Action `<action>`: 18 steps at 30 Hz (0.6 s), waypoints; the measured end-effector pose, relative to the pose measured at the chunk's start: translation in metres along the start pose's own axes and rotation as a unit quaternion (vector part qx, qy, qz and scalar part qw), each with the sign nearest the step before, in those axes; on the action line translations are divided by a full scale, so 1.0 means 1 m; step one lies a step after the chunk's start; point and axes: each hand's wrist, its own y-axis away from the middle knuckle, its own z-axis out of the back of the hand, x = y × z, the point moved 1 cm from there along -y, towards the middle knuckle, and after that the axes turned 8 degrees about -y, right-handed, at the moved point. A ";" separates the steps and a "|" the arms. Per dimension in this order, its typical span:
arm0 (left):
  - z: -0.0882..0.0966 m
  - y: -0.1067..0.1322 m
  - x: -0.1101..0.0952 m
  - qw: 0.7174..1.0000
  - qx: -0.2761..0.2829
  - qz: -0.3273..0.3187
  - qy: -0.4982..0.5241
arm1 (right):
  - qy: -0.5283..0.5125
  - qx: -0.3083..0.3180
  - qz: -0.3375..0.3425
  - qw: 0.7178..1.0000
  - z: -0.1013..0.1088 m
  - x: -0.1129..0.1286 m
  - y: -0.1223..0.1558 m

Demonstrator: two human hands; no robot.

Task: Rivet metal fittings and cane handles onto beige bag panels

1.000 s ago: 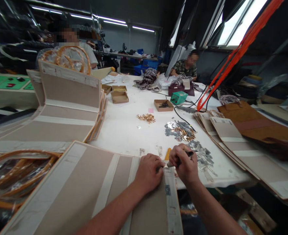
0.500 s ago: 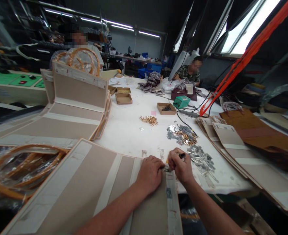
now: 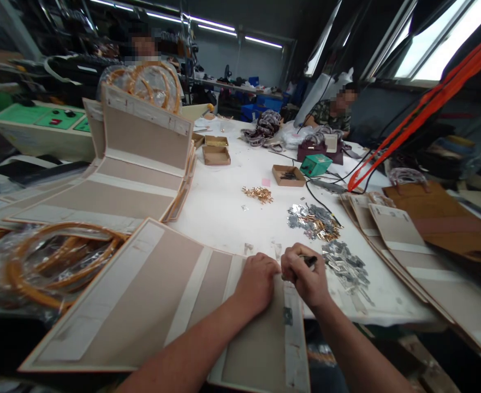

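Observation:
A large beige bag panel [image 3: 142, 305] with pale strips and orange-edged borders lies in front of me, its far end on the white table. My left hand [image 3: 260, 281] presses on the panel's far edge, fingers curled together; what they pinch is hidden. Right beside it, my right hand [image 3: 304, 275] is closed around a tool with a black handle [image 3: 309, 261]; its working end is covered by my fingers. A small grey metal plate [image 3: 288, 315] sits on the panel's right-hand strip. Silver metal plates [image 3: 346, 267] lie in a pile just right of my right hand.
Gold metal pieces [image 3: 258, 194] and a mixed metal heap [image 3: 314, 221] lie on the table [image 3: 224, 213]. A cardboard box [image 3: 288, 176] stands by a green device [image 3: 315, 164]. Stacked panels [image 3: 142, 185] and wrapped orange handles [image 3: 68, 267] are left, more panels [image 3: 412, 245] right. Two people sit beyond.
The view has shifted, so the scene sits further right. My right hand has closed in on the left, and the small metal piece seen between them is now covered.

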 end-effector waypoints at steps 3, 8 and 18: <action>0.000 -0.001 0.001 1.000 0.004 0.002 0.006 | -0.038 -0.023 -0.003 0.999 0.000 0.002 -0.001; -0.004 0.000 0.003 1.000 -0.002 0.005 0.022 | -0.116 -0.047 0.029 0.992 0.004 0.001 -0.002; -0.013 0.023 0.026 0.989 -0.077 -0.108 -0.065 | 0.015 -0.058 -0.029 0.998 0.007 -0.039 0.003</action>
